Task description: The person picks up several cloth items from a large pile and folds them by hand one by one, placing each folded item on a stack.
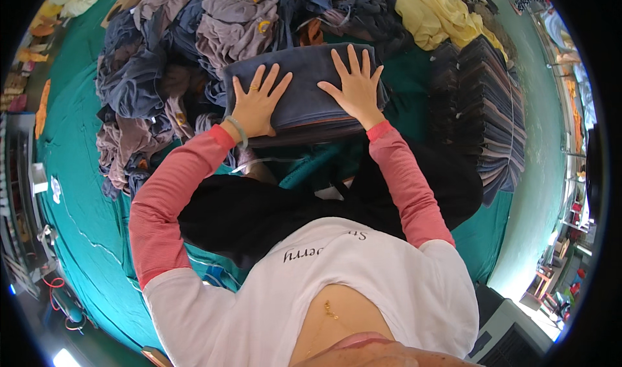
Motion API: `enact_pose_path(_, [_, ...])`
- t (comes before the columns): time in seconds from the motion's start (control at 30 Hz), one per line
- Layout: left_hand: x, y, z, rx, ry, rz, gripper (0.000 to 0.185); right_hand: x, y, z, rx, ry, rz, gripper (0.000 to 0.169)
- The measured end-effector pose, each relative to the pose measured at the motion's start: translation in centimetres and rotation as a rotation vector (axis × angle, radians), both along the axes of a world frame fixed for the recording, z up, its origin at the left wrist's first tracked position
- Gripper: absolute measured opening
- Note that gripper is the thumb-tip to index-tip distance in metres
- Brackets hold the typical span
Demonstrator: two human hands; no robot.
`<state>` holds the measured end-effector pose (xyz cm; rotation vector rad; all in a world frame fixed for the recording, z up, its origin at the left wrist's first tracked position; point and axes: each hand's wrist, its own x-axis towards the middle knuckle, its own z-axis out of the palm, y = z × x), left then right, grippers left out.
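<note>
In front of my crossed legs lies a stack of folded dark blue-grey cloths (306, 80), with brownish layers and a thin orange edge along its near side. My left hand (257, 99) rests flat on the stack's left part, fingers spread. On the right part my right hand (357, 87) presses its spread palm and fingers against the top cloth. Neither hand grips anything. A white strip (257, 162) shows below the stack near my left wrist.
Heaps of crumpled blue and mauve cloths (131, 80) lie left and beyond. Yellow fabric (427, 12) is bunched at the far right. Tied piles of folded cloths (491, 114) stand by my right knee. Green sheeting (73, 172) covers the floor. A grey machine (515, 338) stands at lower right.
</note>
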<state>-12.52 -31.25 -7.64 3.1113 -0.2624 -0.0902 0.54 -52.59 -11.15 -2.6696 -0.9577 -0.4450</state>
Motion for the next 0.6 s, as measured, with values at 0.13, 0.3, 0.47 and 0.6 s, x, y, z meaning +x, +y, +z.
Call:
enact_pose_path(0.13, [1.2, 1.3, 0.9, -0.279, 0.149, -0.037, 0.103, -1.0, -1.4, -0.1, -0.029, 0.056, 0.024, 0.077])
enact_pose_path(0.3, [6.6, 9.0, -3.6, -1.223, -0.382, 0.354, 0.011, -5.3, -4.8, 2.1, -0.035, 0.14, -0.066, 0.081])
enact_pose_path(0.47, [-2.1, 28.8, -26.5, -0.108, 0.47, 0.799, 0.071, -5.4, -2.9, 2.0, 0.129, 0.097, 0.094, 0.08])
enact_pose_path(0.6, [-3.6, 22.0, -33.8, -0.047, 0.51, 0.714, 0.054, -5.7, -4.1, 1.3, 0.086, 0.075, -0.025, 0.079])
